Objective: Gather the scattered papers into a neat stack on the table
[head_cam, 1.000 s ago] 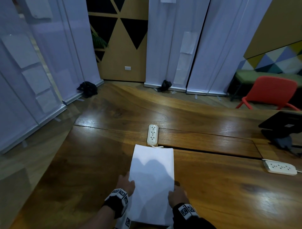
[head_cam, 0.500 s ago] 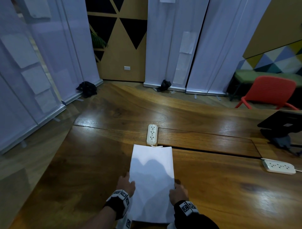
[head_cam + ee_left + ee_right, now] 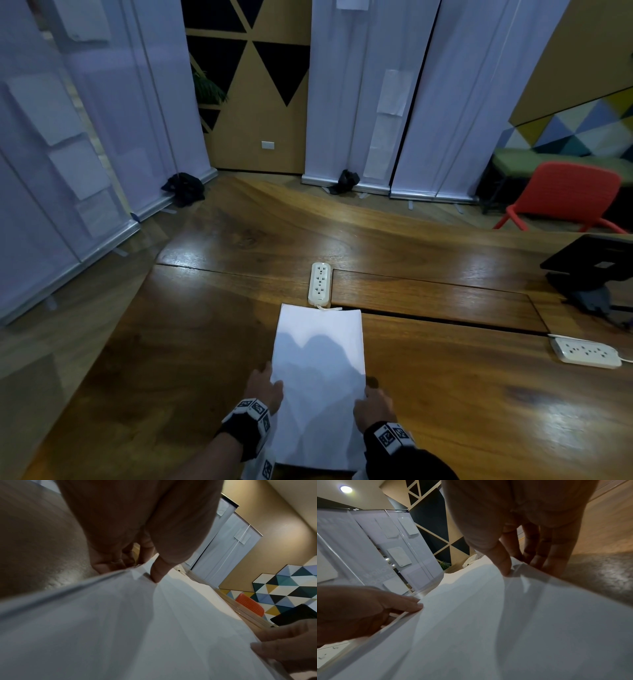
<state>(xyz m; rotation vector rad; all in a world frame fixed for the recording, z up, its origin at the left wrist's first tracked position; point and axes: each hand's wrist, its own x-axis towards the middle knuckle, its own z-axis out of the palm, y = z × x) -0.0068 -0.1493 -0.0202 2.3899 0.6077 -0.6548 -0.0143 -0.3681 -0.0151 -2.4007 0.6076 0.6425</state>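
Observation:
A white paper stack (image 3: 318, 377) lies lengthwise on the wooden table (image 3: 445, 394), right in front of me. My left hand (image 3: 265, 383) holds its left long edge and my right hand (image 3: 373, 404) holds its right long edge. In the left wrist view the left thumb presses on top of the paper stack (image 3: 137, 628) and the fingers (image 3: 109, 563) curl at its edge. The right wrist view shows the same grip: thumb on the paper stack (image 3: 505, 628), fingers (image 3: 544, 558) down along the side. The sheets bow up slightly between the hands.
A white power strip (image 3: 319, 282) lies just beyond the stack's far end, its cord touching the paper. Another power strip (image 3: 586, 352) lies at the right. A black device on a stand (image 3: 592, 274) sits far right. A red chair (image 3: 568, 198) stands past the table.

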